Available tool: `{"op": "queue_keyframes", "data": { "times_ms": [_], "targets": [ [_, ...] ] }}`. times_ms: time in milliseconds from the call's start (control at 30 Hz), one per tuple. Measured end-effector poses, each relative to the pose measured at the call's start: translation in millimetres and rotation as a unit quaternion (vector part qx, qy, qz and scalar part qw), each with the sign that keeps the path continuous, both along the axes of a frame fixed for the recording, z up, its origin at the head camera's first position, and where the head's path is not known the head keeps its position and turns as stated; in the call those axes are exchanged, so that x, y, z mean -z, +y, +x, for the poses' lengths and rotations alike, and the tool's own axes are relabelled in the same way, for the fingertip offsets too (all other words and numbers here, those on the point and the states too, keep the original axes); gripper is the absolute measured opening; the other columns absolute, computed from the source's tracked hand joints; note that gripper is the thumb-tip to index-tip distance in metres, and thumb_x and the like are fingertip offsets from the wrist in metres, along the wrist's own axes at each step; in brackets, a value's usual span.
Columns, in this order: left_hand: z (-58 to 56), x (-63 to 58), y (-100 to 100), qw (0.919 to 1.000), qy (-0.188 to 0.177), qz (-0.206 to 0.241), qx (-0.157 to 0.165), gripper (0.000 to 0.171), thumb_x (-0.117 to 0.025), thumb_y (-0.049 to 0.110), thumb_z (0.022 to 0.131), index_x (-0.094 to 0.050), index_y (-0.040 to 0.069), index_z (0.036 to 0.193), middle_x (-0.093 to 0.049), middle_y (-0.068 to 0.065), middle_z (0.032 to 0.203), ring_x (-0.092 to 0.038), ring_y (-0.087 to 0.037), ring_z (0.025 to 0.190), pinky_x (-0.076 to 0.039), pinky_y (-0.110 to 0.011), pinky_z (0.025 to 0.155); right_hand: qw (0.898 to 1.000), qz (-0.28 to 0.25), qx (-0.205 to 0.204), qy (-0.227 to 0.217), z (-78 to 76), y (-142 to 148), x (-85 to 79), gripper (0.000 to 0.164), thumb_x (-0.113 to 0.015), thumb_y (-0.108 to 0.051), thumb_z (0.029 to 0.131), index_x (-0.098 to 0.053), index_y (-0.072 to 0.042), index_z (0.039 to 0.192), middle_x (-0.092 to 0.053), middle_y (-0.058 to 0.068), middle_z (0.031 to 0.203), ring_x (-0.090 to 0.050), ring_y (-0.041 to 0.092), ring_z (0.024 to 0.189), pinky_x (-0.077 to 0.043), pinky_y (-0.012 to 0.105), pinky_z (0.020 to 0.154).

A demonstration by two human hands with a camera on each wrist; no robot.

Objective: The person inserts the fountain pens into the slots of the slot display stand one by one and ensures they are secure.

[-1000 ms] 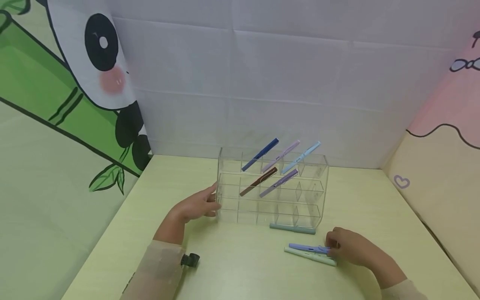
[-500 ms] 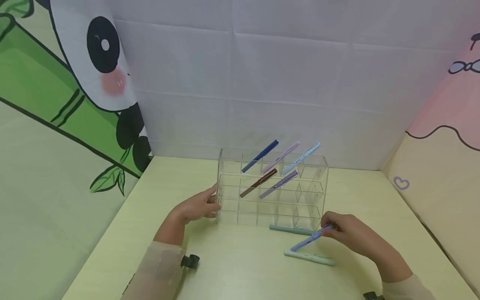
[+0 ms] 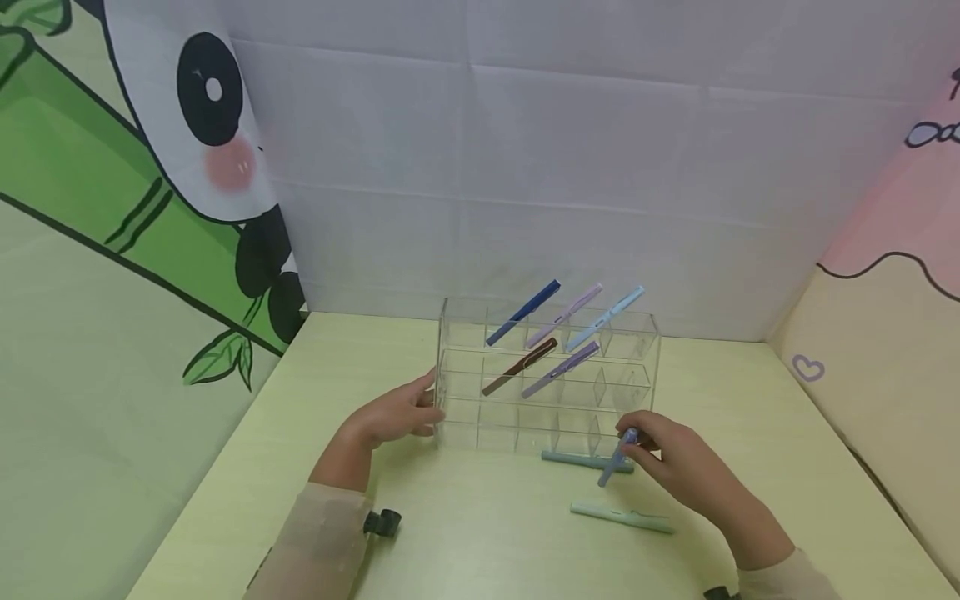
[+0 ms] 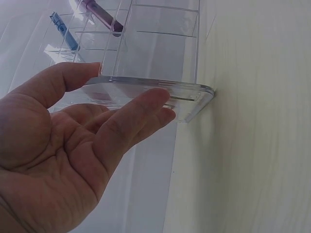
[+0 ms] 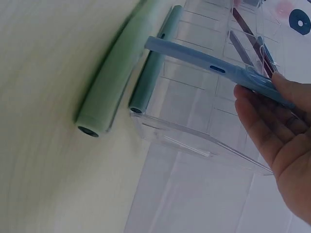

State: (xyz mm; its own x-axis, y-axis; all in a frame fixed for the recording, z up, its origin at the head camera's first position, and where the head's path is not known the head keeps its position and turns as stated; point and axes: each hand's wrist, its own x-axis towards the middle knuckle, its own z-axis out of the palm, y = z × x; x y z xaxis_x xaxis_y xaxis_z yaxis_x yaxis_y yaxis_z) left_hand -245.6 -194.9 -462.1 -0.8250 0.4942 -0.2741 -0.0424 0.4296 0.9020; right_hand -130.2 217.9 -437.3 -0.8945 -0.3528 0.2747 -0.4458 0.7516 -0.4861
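Observation:
A clear acrylic pen rack (image 3: 457, 429) with tiered compartments stands on the table. My left hand (image 3: 395, 412) rests against its left side, fingers extended along the side panel in the left wrist view. My right hand (image 3: 671, 458) pinches a periwinkle-blue pen (image 5: 204, 60) near one end, in front of the rack's lower right corner. The pen slants, its other end pointing down toward the table. Beneath it, a dark green pen (image 3: 573, 459) lies along the rack's front. Closer to me lies a pale green pen (image 3: 622, 517).
Slanting in the top tier are a navy pen (image 3: 522, 313), a pale lilac pen (image 3: 564, 316) and a light blue pen (image 3: 604, 319). The middle tier bears a brown pen (image 3: 520, 367) and a purple pen (image 3: 560, 370). A pale wall cloth (image 3: 570, 167) hangs behind.
My right hand has picked the periwinkle-blue pen up from beside the pale green one, moved it up and left toward the rack and tilted it steeper. My left hand has stayed in place.

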Motion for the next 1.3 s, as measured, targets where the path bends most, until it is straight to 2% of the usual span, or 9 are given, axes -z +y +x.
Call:
{"op": "queue_keyframes", "data": {
  "times_ms": [400,633,767,867,1033,1133,1200,1233,1300],
  "targets": [
    [0.7,0.4,-2,1.0,-0.004,0.003,-0.008,0.085,-0.061,0.029,0.097,-0.003,0.031,0.159,-0.036,-0.021,0.155,-0.063,-0.038,0.116,-0.023,-0.066,0.112,0.997,-0.052,-0.02,0.056,-8.0,-8,29.6,0.039,-0.064,-0.006,0.094,-0.058,-0.017,0.131,-0.069,-0.002,0.108,-0.067,0.005,0.093,-0.057,0.02,0.074],
    [-0.2,2.0,-2,1.0,0.001,0.005,0.001,0.085,-0.061,0.03,0.097,-0.003,0.031,0.159,-0.035,-0.02,0.155,-0.063,-0.038,0.117,-0.024,-0.067,0.112,0.995,-0.069,-0.014,0.067,-12.0,-7,21.6,0.044,-0.064,-0.004,0.093,-0.055,-0.013,0.136,-0.07,0.002,0.11,-0.069,0.008,0.094,-0.057,0.02,0.075],
    [-0.4,1.7,-2,1.0,0.001,0.007,0.001,0.085,-0.061,0.029,0.098,-0.003,0.03,0.159,-0.036,-0.021,0.154,-0.062,-0.037,0.117,-0.025,-0.065,0.112,0.987,-0.147,0.012,0.071,-18.8,-2,8.2,0.047,-0.062,-0.002,0.095,-0.047,-0.009,0.139,-0.07,0.006,0.109,-0.071,0.008,0.094,-0.056,0.018,0.077],
    [-0.3,2.3,-3,1.0,0.0,0.005,-0.001,0.085,-0.061,0.029,0.098,-0.003,0.03,0.159,-0.035,-0.022,0.155,-0.063,-0.038,0.116,-0.025,-0.065,0.112,0.965,-0.257,0.014,0.058,-27.5,3,-3.7,0.045,-0.058,0.0,0.097,-0.04,-0.005,0.138,-0.068,0.013,0.111,-0.072,0.009,0.094,-0.058,0.022,0.078],
    [-0.8,2.7,-3,1.0,0.001,0.005,0.008,0.085,-0.059,0.029,0.098,0.0,0.029,0.159,-0.032,-0.024,0.156,-0.061,-0.04,0.118,-0.025,-0.066,0.112,0.897,-0.438,0.01,0.062,-43.1,8,-18.4,0.039,-0.055,0.001,0.097,-0.04,-0.001,0.134,-0.068,0.013,0.11,-0.073,0.015,0.092,-0.058,0.029,0.078],
    [-1.2,2.5,-2,1.0,0.0,0.005,0.008,0.084,-0.059,0.029,0.098,-0.001,0.03,0.159,-0.033,-0.023,0.156,-0.06,-0.04,0.119,-0.024,-0.066,0.112,0.856,-0.509,0.018,0.085,-51.5,7,-22.8,0.039,-0.057,0.002,0.096,-0.043,0.001,0.132,-0.066,0.015,0.109,-0.073,0.018,0.09,-0.058,0.03,0.079],
    [-1.0,2.0,-2,1.0,-0.001,0.004,0.007,0.084,-0.06,0.03,0.098,-0.001,0.03,0.159,-0.033,-0.022,0.156,-0.06,-0.04,0.119,-0.025,-0.065,0.112,0.834,-0.542,0.024,0.102,-56.7,5,-23.4,0.04,-0.058,0.004,0.095,-0.044,0.002,0.132,-0.063,0.017,0.109,-0.073,0.02,0.089,-0.058,0.032,0.078],
    [-0.8,1.7,-1,1.0,-0.001,0.004,0.007,0.084,-0.06,0.03,0.098,-0.001,0.03,0.159,-0.032,-0.023,0.156,-0.06,-0.04,0.119,-0.025,-0.065,0.112,0.825,-0.554,0.03,0.108,-59.0,3,-23.2,0.04,-0.059,0.003,0.094,-0.045,0.002,0.131,-0.062,0.017,0.109,-0.073,0.02,0.089,-0.058,0.032,0.078],
    [-0.5,1.2,0,1.0,-0.003,0.007,0.005,0.084,-0.06,0.029,0.098,-0.001,0.029,0.159,-0.032,-0.023,0.156,-0.06,-0.04,0.12,-0.025,-0.064,0.112,0.818,-0.562,0.04,0.12,-63.1,0,-21.5,0.039,-0.06,0.003,0.094,-0.047,0.001,0.131,-0.061,0.017,0.109,-0.073,0.02,0.089,-0.057,0.032,0.078]
  ]
}}
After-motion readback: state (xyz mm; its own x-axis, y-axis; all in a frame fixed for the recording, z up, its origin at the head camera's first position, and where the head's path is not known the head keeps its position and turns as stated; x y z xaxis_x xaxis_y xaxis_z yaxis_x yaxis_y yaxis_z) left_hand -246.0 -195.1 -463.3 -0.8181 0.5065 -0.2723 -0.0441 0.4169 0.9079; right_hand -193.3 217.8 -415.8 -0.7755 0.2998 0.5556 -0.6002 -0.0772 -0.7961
